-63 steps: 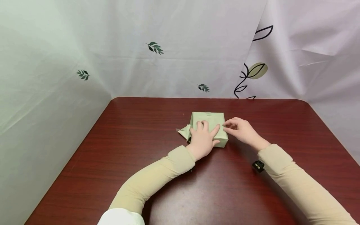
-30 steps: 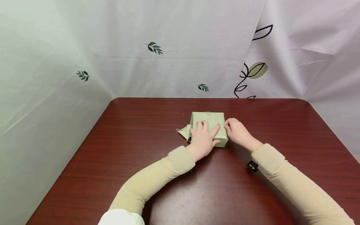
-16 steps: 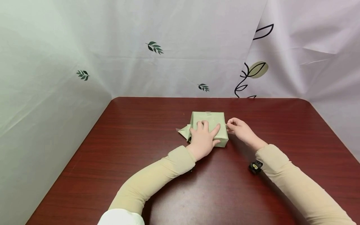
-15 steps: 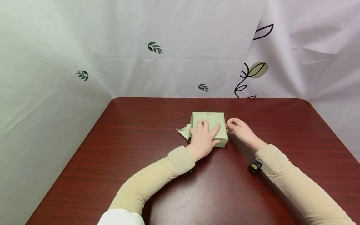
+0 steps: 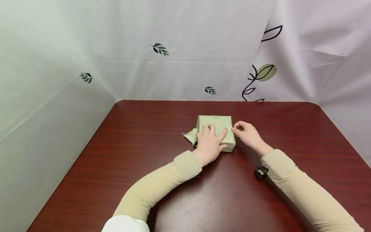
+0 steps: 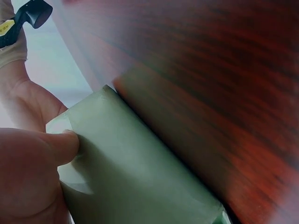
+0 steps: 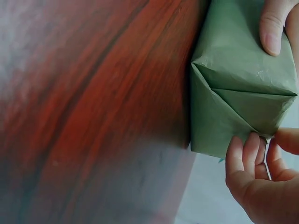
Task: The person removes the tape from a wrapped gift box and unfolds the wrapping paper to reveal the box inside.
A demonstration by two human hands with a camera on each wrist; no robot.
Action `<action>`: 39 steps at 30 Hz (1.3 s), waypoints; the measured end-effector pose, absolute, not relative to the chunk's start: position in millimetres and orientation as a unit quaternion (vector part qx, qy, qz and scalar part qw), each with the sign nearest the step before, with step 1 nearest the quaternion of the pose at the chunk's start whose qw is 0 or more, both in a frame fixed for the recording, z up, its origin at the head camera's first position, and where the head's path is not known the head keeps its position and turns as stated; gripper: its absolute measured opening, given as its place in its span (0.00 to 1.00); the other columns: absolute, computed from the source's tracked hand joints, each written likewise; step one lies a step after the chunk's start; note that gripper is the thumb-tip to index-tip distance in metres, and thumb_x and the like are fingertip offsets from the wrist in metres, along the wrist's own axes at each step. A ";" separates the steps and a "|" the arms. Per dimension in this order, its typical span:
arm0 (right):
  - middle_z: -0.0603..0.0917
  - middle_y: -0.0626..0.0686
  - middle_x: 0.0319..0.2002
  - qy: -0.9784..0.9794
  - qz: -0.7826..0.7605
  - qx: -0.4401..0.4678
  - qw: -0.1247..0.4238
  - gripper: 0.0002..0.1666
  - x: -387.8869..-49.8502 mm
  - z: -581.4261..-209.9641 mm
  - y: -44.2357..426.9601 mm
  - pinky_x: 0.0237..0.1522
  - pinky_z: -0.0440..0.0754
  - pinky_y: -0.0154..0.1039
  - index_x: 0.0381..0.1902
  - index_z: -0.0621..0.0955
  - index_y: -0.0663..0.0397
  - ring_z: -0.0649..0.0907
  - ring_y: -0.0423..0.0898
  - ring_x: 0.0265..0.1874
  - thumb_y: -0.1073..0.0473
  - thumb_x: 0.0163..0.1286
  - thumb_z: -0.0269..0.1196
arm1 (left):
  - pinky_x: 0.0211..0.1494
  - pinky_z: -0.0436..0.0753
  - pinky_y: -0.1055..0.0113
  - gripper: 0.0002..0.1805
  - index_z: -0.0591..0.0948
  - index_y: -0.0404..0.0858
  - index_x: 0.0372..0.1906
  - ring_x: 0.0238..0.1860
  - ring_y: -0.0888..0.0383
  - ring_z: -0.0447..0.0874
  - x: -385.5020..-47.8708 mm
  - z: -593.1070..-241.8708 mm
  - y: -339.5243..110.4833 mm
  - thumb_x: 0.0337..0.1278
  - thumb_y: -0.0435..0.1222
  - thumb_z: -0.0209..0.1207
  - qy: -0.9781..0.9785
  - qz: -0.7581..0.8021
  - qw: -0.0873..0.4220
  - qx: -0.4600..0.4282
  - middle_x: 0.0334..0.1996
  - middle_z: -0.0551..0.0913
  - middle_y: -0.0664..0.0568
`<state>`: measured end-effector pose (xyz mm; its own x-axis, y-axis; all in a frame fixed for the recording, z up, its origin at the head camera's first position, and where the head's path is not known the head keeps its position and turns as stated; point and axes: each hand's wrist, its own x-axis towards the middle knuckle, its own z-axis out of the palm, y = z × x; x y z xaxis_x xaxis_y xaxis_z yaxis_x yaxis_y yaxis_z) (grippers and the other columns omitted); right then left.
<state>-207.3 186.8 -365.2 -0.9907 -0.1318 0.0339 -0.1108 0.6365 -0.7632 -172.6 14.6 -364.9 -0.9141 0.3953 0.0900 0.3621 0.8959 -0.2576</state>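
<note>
A box wrapped in pale green paper (image 5: 224, 121) lies on the table. My left hand (image 5: 208, 146) rests on its top with the fingers spread; its thumb (image 6: 65, 145) presses near the edge in the left wrist view. At the box's right end, my right hand (image 5: 250, 135) pinches the tip of a folded paper flap (image 7: 254, 109) between thumb and fingers. The end's folds slant to a point there in the right wrist view. From the box's left end sticks out another triangular flap (image 5: 190, 136), with a clear strip at its tip.
The dark red wooden table (image 5: 139, 135) reaches back to a pale curtain (image 5: 185, 48) with leaf prints. A small black device (image 5: 261, 172) sits under the right wrist. A short piece of tape (image 5: 214, 117) lies on the box's back edge.
My right hand has moved slightly at the box's right end, drawing a little away and then coming back to the upper edge. The left hand and the box have stayed put.
</note>
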 end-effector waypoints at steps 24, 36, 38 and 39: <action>0.77 0.44 0.31 0.647 -0.743 -0.015 0.170 0.14 -209.4 -372.3 200.6 0.39 0.80 0.27 0.28 0.74 0.53 0.79 0.35 0.31 0.68 0.73 0.46 | 0.45 0.74 0.42 0.38 0.56 0.65 0.71 0.62 0.41 0.59 -179.4 -355.5 30.2 0.57 0.72 0.29 -0.990 0.042 -0.007 -0.135 0.62 0.62 0.44; 0.79 0.43 0.29 0.621 -0.762 -0.016 0.183 0.16 -208.0 -372.5 201.1 0.37 0.79 0.27 0.26 0.76 0.49 0.79 0.35 0.30 0.67 0.73 0.47 | 0.44 0.75 0.40 0.43 0.59 0.57 0.67 0.64 0.43 0.55 -189.3 -350.9 48.8 0.50 0.76 0.33 -0.998 0.025 -0.021 -0.052 0.65 0.58 0.45; 0.78 0.43 0.29 0.619 -0.764 -0.013 0.183 0.16 -207.2 -373.3 201.2 0.37 0.79 0.27 0.26 0.76 0.49 0.79 0.35 0.31 0.67 0.73 0.48 | 0.44 0.74 0.41 0.44 0.58 0.58 0.67 0.64 0.44 0.54 -190.4 -351.3 50.3 0.49 0.76 0.36 -0.999 0.020 -0.027 -0.039 0.65 0.57 0.46; 0.78 0.43 0.29 0.619 -0.763 -0.013 0.184 0.16 -206.6 -373.6 201.2 0.37 0.79 0.27 0.26 0.76 0.49 0.79 0.35 0.31 0.67 0.73 0.47 | 0.44 0.74 0.40 0.44 0.58 0.58 0.67 0.65 0.44 0.53 -190.7 -351.5 51.2 0.48 0.76 0.37 -0.999 0.017 -0.029 -0.033 0.65 0.57 0.46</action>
<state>-206.6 201.2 -373.6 -0.9322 -0.2962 -0.2081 0.2647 -0.1659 -0.9499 -190.7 51.2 -351.5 -0.9960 0.0658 -0.0600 0.0678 0.9972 -0.0323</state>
